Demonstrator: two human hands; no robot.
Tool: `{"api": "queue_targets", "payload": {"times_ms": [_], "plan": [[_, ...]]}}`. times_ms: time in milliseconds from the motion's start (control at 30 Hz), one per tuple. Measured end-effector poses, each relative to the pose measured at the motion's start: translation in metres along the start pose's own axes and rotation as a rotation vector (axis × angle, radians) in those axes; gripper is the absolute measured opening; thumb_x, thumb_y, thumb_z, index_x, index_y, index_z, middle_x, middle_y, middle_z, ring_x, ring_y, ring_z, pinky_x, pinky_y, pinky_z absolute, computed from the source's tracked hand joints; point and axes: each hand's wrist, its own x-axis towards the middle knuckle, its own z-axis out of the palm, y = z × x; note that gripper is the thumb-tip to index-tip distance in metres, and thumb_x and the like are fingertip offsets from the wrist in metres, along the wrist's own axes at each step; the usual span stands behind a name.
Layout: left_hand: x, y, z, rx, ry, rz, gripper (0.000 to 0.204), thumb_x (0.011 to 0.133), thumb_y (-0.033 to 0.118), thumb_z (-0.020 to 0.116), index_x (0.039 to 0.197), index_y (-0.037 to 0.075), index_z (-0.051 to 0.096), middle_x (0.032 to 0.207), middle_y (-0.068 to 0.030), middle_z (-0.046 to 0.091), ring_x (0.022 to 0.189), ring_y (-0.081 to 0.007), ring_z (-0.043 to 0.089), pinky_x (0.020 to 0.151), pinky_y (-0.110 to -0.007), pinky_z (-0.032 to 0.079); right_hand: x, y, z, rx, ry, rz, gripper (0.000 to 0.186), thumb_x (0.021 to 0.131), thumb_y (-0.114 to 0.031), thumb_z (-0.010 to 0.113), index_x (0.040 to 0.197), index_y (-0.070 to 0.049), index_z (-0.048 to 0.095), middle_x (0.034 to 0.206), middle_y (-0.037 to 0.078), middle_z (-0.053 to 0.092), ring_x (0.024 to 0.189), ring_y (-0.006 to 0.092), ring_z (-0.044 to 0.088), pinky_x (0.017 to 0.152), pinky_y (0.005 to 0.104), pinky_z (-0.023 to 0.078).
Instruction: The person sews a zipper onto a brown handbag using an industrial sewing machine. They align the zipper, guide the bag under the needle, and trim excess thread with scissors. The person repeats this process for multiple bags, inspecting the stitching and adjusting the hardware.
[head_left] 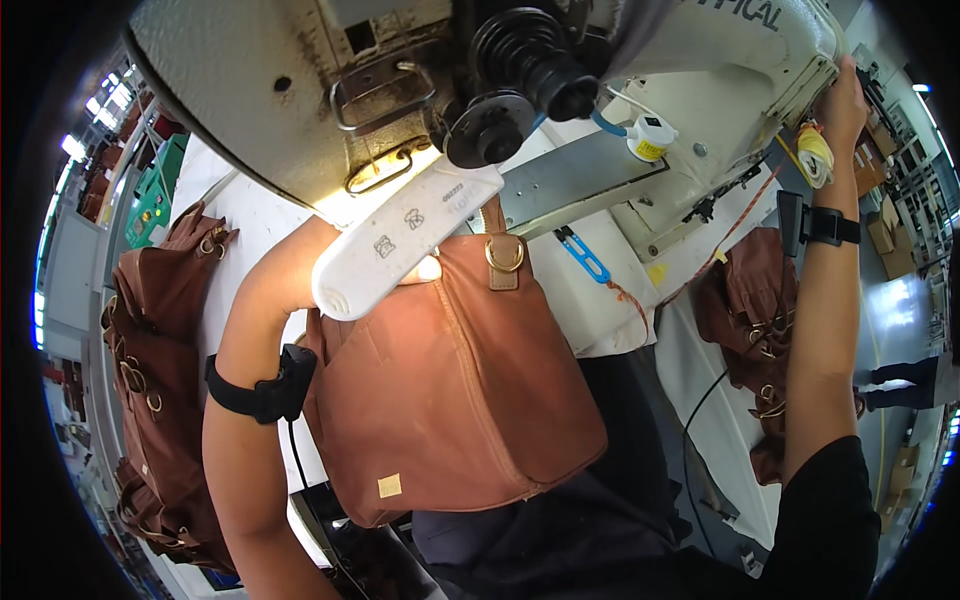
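Observation:
A brown leather bag (450, 390) with a brass ring (505, 254) on a strap tab hangs over the front of the sewing machine (260, 80). Its top edge lies beneath the needle area, where the stitching point is hidden. My left hand (428, 270) grips the bag's upper edge, mostly covered by a white lever-shaped plate (405, 245); only a fingertip or thumb shows. My right hand (845, 105) reaches up to the machine's far right end and touches it there. Its fingers are largely out of sight behind the housing.
More brown bags (165, 400) are piled at left, others (750, 330) hang at right. Blue thread snips (583, 255) on an orange cord and a small white bottle (650, 137) lie by the machine bed. A yellow cloth roll (815, 155) hangs beside my right wrist. Another person's legs (900, 385) show far right.

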Motion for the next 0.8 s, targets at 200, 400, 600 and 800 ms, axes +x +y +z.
{"api": "queue_targets", "payload": {"times_ms": [200, 400, 600, 800], "plan": [[0.008, 0.024, -0.012, 0.000, -0.110, -0.182, 0.080, 0.079, 0.034, 0.090, 0.144, 0.002, 0.054, 0.137, -0.0161, 0.063, 0.122, -0.0286, 0.061, 0.106, -0.038, 0.047, -0.001, 0.002, 0.001, 0.048, -0.018, -0.022, 0.054, 0.102, -0.047, 0.061, 0.121, 0.003, 0.067, 0.096, 0.005, 0.069, 0.076, 0.0101, 0.061, 0.068, 0.0257, 0.048], [0.004, 0.022, -0.011, -0.048, -0.146, -0.249, 0.071, 0.081, 0.033, 0.089, 0.139, 0.004, 0.060, 0.132, -0.0130, 0.067, 0.118, -0.0252, 0.062, 0.104, -0.036, 0.048, -0.005, 0.003, 0.003, 0.045, 0.005, 0.025, 0.050, 0.103, -0.047, 0.059, 0.122, -0.001, 0.067, 0.089, 0.002, 0.067, 0.071, 0.0091, 0.057, 0.064, 0.0246, 0.046], [0.001, 0.002, -0.005, -0.044, -0.122, -0.196, 0.063, 0.085, 0.028, 0.084, 0.139, 0.003, 0.061, 0.133, -0.0116, 0.067, 0.118, -0.0237, 0.063, 0.104, -0.034, 0.048, -0.014, 0.000, 0.002, -0.071, 0.030, 0.001, 0.056, 0.105, -0.050, 0.051, 0.122, 0.001, 0.068, 0.102, 0.009, 0.071, 0.087, 0.0158, 0.066, 0.078, 0.0294, 0.050], [-0.005, -0.003, -0.005, -0.098, -0.158, -0.226, 0.055, 0.089, 0.021, 0.078, 0.139, 0.005, 0.061, 0.133, -0.0085, 0.068, 0.117, -0.0185, 0.062, 0.102, -0.034, 0.048, -0.028, -0.002, 0.016, 0.147, 0.035, 0.085, 0.051, 0.105, -0.048, 0.054, 0.117, 0.000, 0.066, 0.095, 0.004, 0.069, 0.075, 0.0100, 0.062, 0.062, 0.0254, 0.046]]}}
